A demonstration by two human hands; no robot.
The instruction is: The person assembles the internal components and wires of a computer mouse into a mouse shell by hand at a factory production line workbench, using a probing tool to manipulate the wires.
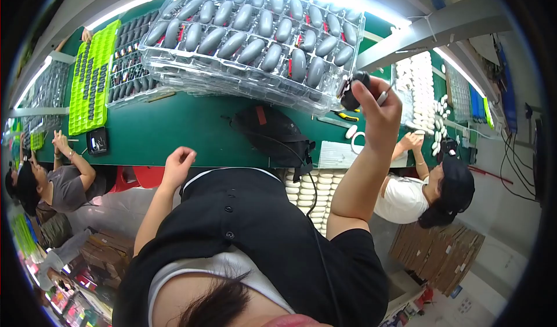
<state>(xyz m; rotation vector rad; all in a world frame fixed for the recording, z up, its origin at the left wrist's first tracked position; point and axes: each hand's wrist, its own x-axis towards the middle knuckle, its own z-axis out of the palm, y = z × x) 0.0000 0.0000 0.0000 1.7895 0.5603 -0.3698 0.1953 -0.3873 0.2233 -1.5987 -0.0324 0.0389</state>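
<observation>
Right hand [377, 103] raised, grip pinching small black part [351, 95] at corner of clear tray [249, 71], turned as if for inspection. Left hand [177, 164] loosely curled, holding nothing, above green desk [174, 129]. Black bag [272, 132] just beside.

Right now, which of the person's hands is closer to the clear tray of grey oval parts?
The right hand: it holds a small black part right at the clear tray's corner. The left hand hangs empty, well below the tray, over the green bench.
</observation>
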